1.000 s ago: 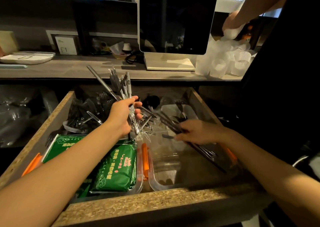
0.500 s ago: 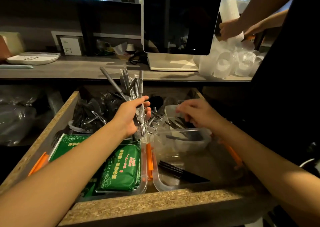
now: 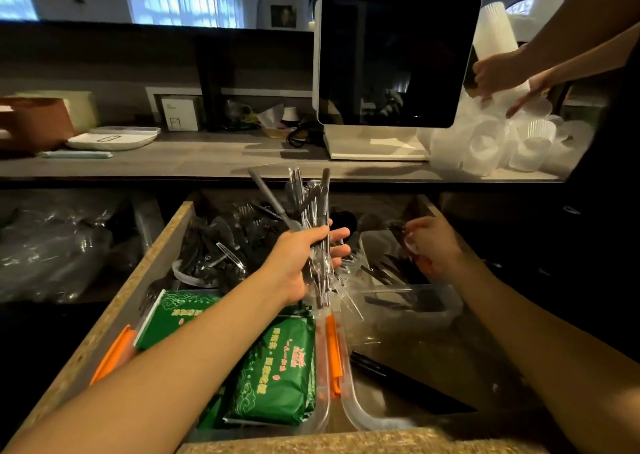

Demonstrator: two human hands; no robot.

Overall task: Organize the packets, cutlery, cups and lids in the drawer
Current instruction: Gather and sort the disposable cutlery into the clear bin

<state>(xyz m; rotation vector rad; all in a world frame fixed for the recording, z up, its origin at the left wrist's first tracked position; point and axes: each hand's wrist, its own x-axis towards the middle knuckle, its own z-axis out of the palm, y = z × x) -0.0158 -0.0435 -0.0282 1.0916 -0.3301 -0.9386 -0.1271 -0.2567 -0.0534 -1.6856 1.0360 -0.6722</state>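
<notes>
My left hand [image 3: 298, 266] grips a bundle of clear-wrapped cutlery [image 3: 298, 200], handles pointing up, above the middle of the open drawer [image 3: 135, 287]. At the drawer's back right, my right hand [image 3: 433, 245] pinches what looks like a clear-wrapped dark cutlery piece [image 3: 398, 232]. Green packets [image 3: 277, 370] lie in a clear container with orange clips [image 3: 334, 346] at the front left. Loose black cutlery [image 3: 214, 245] is piled at the back left. A small clear tub [image 3: 446, 311] holds black forks. More black cutlery [image 3: 398, 381] lies in the right container.
On the counter behind stand a dark monitor [image 3: 394, 55], a white tray [image 3: 110, 138] and a heap of clear cups [image 3: 502, 142]. Another person's hands [image 3: 498, 69] at the top right hold a cup stack [image 3: 491, 27]. Plastic-wrapped stock fills the shelf at left [image 3: 52, 245].
My right hand left the black cutlery in the right container and moved to the drawer's back right. My left hand kept its bundle. The other person raised a cup stack.
</notes>
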